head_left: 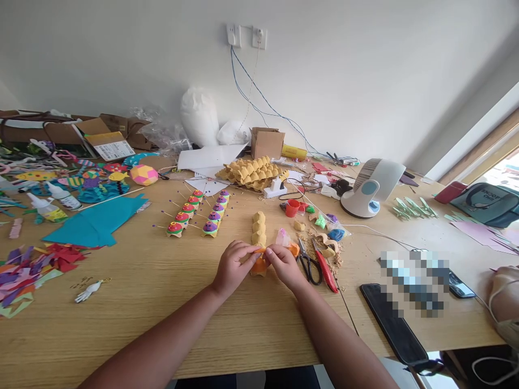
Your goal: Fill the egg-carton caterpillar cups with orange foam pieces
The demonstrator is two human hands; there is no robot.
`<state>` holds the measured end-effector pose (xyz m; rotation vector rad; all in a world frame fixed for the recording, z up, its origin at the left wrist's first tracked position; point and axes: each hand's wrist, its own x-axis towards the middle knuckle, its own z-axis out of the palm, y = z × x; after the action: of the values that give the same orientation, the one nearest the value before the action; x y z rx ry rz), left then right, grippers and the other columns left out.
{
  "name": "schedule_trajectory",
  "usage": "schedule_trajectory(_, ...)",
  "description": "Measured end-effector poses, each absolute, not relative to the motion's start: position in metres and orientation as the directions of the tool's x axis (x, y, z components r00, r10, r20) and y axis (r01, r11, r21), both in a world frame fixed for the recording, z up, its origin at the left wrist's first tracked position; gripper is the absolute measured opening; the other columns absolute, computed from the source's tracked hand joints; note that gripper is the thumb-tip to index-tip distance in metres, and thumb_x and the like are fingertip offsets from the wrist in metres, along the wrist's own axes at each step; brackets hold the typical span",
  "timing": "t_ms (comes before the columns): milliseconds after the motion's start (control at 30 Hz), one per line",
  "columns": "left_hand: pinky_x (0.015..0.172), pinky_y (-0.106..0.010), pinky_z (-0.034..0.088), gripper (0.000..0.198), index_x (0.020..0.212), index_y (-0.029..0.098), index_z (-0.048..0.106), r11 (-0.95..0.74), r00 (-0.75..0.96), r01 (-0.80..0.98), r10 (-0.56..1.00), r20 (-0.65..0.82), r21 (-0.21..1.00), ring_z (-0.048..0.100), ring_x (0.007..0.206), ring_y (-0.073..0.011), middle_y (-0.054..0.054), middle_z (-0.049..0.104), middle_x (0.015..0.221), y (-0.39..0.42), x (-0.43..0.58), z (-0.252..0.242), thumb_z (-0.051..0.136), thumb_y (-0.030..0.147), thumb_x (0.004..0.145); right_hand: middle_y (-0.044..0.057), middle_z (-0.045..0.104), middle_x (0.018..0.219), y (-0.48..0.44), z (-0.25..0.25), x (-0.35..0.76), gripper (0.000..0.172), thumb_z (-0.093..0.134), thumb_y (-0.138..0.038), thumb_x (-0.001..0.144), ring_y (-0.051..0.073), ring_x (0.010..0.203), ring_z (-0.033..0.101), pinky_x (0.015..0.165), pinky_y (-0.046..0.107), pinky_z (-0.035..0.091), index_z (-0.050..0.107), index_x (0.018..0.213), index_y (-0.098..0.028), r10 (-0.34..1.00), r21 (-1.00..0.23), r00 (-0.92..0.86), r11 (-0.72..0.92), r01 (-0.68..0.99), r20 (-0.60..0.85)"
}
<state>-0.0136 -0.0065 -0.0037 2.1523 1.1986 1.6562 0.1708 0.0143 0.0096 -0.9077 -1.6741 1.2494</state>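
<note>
My left hand [235, 266] and my right hand [285, 267] meet over the near end of a tan egg-carton strip [258, 229]. Between their fingertips both pinch a small piece of orange modelling clay [260, 250]. Orange clay [258, 266] also covers the strip's nearest cup, just below my fingers; part of it is hidden by them. To the right of my right hand lie another orange clay lump [293, 249], black-handled scissors [310, 265] and a red-handled cutting tool [325, 267].
Two finished-looking caterpillars, one red [182, 217] and one purple [216, 216], stand left of the strip. Behind are stacked egg cartons [253, 172] and a white fan [371, 186]. A phone [393, 322] lies at right, near another person's hand [505, 294].
</note>
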Motion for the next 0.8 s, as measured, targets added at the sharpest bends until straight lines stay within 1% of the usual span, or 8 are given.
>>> schedule_trajectory(167,0.080,-0.035,0.055,0.012,0.103,0.024,0.078,-0.654,0.072,0.484,0.692,0.718,0.582,0.068,0.088,-0.0199,-0.005,0.077,0.091,-0.0068,-0.0135,-0.0057,0.069,0.023,0.094,0.002,0.062,0.069,0.0132,0.0113,0.1706,0.054,0.056,-0.069,0.091,0.016,0.067,0.057,0.068,0.029,0.047,0.065,0.073,-0.019,0.885,-0.961,-0.423,0.260,0.098,0.196)
schedule_trajectory(300,0.081,-0.035,0.056,0.014,0.105,0.024,0.078,-0.649,0.059,0.492,0.689,0.722,0.580,0.069,0.089,-0.0196,-0.005,0.077,0.094,-0.0063,-0.0134,-0.0072,0.068,0.022,0.095,0.001,0.060,0.072,0.0141,0.0111,0.1705,0.050,0.060,-0.068,0.090,0.015,0.069,0.055,0.068,0.028,0.045,0.068,0.084,-0.019,0.892,-0.964,-0.406,0.253,0.084,0.199)
schedule_trajectory(400,0.082,-0.035,0.056,0.015,0.105,0.024,0.078,-0.647,0.042,0.484,0.689,0.723,0.589,0.069,0.090,-0.0198,-0.005,0.077,0.095,-0.0061,-0.0130,-0.0073,0.070,0.023,0.093,0.000,0.059,0.072,0.0161,0.0095,0.1701,0.048,0.065,-0.066,0.087,0.014,0.067,0.052,0.064,0.027,0.042,0.067,0.086,-0.019,0.906,-0.969,-0.373,0.239,0.061,0.200)
schedule_trajectory(567,0.089,-0.036,0.056,0.021,0.112,0.023,0.076,-0.596,0.021,0.458,0.749,0.662,0.660,0.070,0.098,-0.0212,-0.006,0.078,0.103,-0.0084,-0.0121,-0.0054,0.070,0.025,0.093,0.000,0.057,0.071,0.0166,0.0109,0.1693,0.044,0.067,-0.063,0.087,0.014,0.065,0.048,0.061,0.027,0.039,0.066,0.086,-0.019,0.926,-0.961,-0.308,0.259,0.099,0.218)
schedule_trajectory(700,0.091,-0.035,0.055,0.016,0.104,0.023,0.078,-0.555,-0.001,0.424,0.790,0.614,0.715,0.070,0.098,-0.0210,-0.006,0.078,0.101,-0.0074,-0.0117,-0.0067,0.067,0.030,0.095,-0.001,0.055,0.069,0.0158,0.0109,0.1689,0.040,0.066,-0.058,0.088,0.013,0.064,0.046,0.061,0.027,0.038,0.067,0.087,-0.019,0.921,-0.956,-0.327,0.264,0.128,0.210)
schedule_trajectory(800,0.092,-0.036,0.054,0.017,0.102,0.024,0.078,-0.501,-0.034,0.400,0.829,0.558,0.768,0.070,0.098,-0.0218,-0.006,0.078,0.100,-0.0020,-0.0134,-0.0126,0.067,0.035,0.094,0.000,0.057,0.071,0.0195,0.0059,0.1694,0.035,0.065,-0.053,0.089,0.014,0.065,0.049,0.061,0.028,0.039,0.068,0.088,-0.019,0.927,-0.945,-0.313,0.272,0.180,0.207)
